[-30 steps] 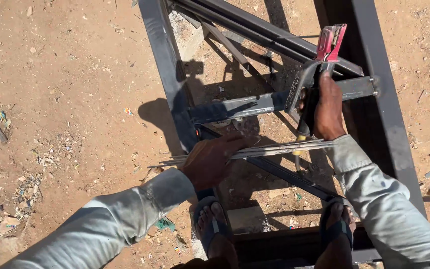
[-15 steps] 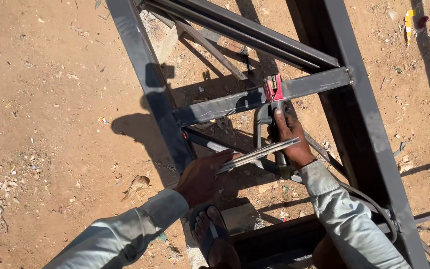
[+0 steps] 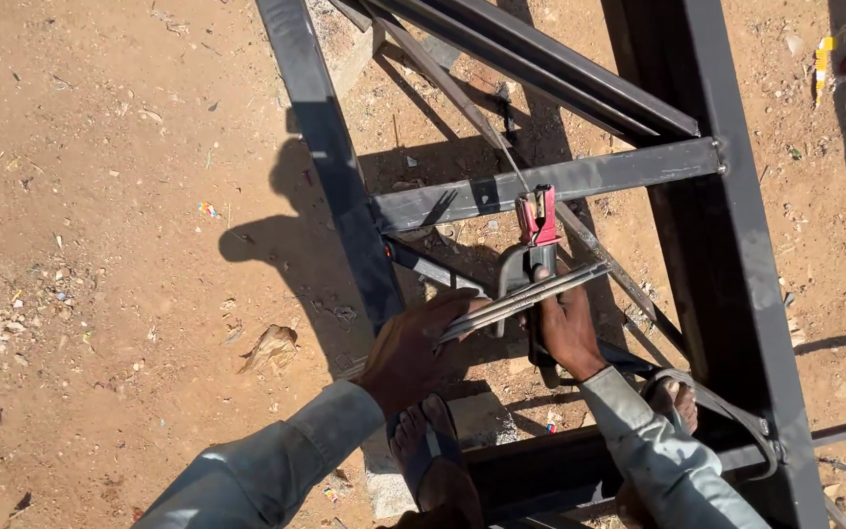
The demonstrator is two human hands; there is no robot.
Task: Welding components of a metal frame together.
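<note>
At the centre of the frame our left hand (image 3: 413, 348) grips a bundle of thin steel rods (image 3: 521, 299); our right hand (image 3: 565, 328) closes on a dark clamp tool (image 3: 531, 260). The rods look stiff, light and smooth, best held mid-length.

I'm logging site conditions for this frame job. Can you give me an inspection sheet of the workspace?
Surface: bare reddish dirt ground.
Job's things: dark steel frame; bundle of thin metal rods; welding electrode holder with red jaws.
Clutter: scattered litter and a dry leaf.
Hands: left hand grips the rods; right hand grips the holder.
Cables: dark lead by the right wrist.
Surroundings: sandalled feet on a lower bar.
</note>
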